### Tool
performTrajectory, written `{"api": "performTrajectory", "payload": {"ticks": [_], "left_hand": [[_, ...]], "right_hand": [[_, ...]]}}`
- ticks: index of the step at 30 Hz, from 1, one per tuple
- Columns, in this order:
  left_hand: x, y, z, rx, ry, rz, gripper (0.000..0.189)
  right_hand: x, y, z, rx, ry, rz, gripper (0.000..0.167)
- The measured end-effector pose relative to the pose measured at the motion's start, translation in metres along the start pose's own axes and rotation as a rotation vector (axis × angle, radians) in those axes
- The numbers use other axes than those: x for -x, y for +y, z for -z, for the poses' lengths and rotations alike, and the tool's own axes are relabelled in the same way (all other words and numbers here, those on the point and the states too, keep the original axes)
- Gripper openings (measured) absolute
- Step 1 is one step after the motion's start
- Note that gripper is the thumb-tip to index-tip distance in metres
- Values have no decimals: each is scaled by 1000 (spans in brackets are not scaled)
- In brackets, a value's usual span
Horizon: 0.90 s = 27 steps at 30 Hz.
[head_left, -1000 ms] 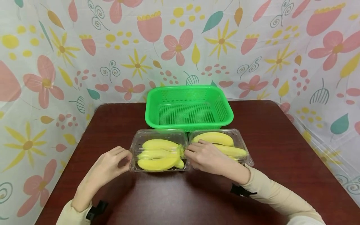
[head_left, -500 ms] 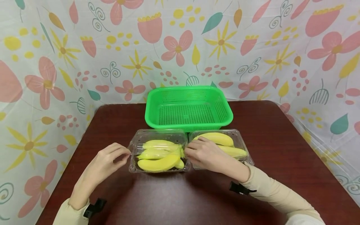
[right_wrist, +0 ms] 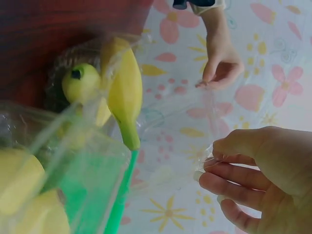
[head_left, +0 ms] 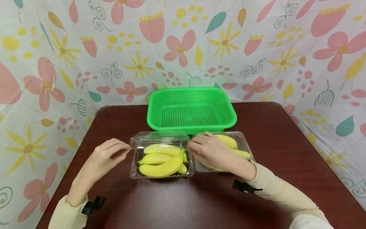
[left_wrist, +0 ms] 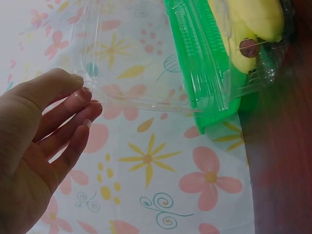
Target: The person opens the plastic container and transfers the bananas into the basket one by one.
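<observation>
Presumably to tip it back evenly, the left hand (head_left: 107,154) and the right hand (head_left: 210,149) each pinch 1 front corner of the clear lid (head_left: 160,137) between thumb and fingertips, the other fingers loosely bent; so spread a hold likely stops the thin plastic from twisting. Raised at a slant, the lid leans toward the green basket (head_left: 152,122), above the rear of the left container (head_left: 133,173); this stands on the surface (head_left: 183,203), just in front of the basket, perhaps to keep it within easy reach of both arms. Inside lie at least 3 bananas (head_left: 163,168), plump, smooth and bright yellow, the front 1 curving up to a greenish stem; just beside stands the right container (head_left: 202,168), its yellow fruit partly hidden by the right hand.
</observation>
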<state>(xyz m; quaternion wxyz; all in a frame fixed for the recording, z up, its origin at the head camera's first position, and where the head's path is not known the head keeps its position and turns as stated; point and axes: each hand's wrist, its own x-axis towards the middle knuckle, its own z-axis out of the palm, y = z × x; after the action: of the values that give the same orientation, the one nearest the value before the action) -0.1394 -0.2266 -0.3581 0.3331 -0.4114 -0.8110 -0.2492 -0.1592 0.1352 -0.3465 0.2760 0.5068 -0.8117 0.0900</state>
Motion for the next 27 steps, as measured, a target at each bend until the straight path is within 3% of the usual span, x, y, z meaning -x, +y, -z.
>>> {"api": "performTrajectory", "payload": {"ticks": [6, 10, 14, 19, 27], "left_hand": [[-5, -3, 3, 41, -1, 39, 39], [-8, -6, 5, 81, -34, 109, 38], [-13, -12, 7, 113, -56, 172, 14], [-20, -18, 4, 110, -14, 210, 27], [-35, -25, -2, 53, 78, 347, 20]], "right_hand": [[-4, 7, 5, -40, 20, -43, 11], [-7, 11, 8, -62, 12, -94, 13], [-11, 16, 10, -102, -13, -145, 12], [-18, 23, 12, -163, -17, -211, 14], [-29, 36, 8, -214, 49, -279, 28]]}}
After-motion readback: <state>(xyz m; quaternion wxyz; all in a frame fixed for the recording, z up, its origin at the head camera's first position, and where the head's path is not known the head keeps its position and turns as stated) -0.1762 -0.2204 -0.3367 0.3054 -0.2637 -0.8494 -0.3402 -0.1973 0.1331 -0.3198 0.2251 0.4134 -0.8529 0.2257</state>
